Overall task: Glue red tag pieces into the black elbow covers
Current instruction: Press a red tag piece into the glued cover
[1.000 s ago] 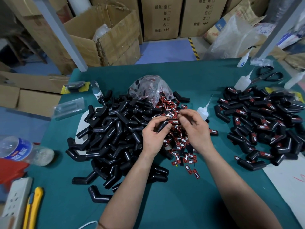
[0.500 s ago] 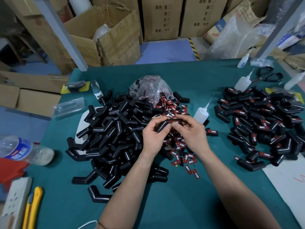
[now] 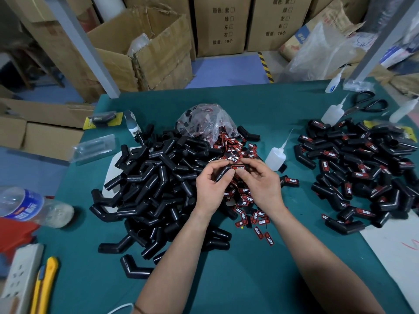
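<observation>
- Since a second ago the right hand has closed in from the right, and both hands now meet over one black elbow cover.
- Nearest, at the left edge of the green table, a yellow utility knife lies beside a white power strip. A clear water bottle lies on its side just beyond them.
- Both bare forearms reach in from the near edge towards the middle of the table.
- The left hand has its fingers curled round the cover's ribbed left arm and holds it above the table.
- The right hand pinches the cover's other end, with its fingertips on a red tag that sits on that end.
- Loose red tags are scattered on the table under and near the hands.
- A big heap of bare black covers fills the table left of the hands.
- A second heap of tagged covers lies well apart on the right.
- A glue bottle with a long nozzle stands between the hands and the right heap.
- Farther back, a clear plastic bag spills more tags.
- Scissors and more squeeze bottles sit at the far right.
- Cardboard boxes are stacked on the floor beyond the table.
</observation>
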{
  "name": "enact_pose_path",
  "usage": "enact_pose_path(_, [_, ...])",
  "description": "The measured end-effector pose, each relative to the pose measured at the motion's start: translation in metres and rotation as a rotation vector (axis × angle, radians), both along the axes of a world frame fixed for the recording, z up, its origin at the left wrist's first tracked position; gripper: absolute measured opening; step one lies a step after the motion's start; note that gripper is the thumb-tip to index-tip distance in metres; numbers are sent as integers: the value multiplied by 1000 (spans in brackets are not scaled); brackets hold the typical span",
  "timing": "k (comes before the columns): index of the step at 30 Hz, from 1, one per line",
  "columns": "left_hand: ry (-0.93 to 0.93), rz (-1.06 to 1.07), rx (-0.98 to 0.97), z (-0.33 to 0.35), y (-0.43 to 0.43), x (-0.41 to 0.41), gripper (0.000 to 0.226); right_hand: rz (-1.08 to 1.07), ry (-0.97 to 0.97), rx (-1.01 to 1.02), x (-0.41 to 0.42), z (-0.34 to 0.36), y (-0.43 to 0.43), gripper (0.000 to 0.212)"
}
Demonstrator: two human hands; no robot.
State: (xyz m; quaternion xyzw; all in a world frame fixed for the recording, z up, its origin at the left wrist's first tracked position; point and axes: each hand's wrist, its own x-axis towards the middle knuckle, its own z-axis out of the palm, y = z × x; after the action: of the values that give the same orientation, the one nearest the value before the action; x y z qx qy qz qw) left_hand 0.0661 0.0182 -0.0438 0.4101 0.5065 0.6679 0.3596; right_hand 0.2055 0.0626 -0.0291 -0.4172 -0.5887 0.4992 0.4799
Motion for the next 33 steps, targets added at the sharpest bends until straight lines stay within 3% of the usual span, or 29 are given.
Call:
enact_pose_path(4, [-13, 49, -19, -1, 2, -2, 24, 21, 87, -83, 2, 1, -2, 21])
enact_pose_path(7, [-12, 56, -18, 1, 2, -1, 24, 21, 129, -108, 0, -1, -2, 27])
enact_pose_path(17, [-94, -7, -58, 6, 1, 1, 30, -18, 159, -56, -3, -4, -4, 34])
enact_pose_path(33, [-55, -27, -60, 9, -1, 1, 43, 64, 234, -152, 0, 0, 0, 30])
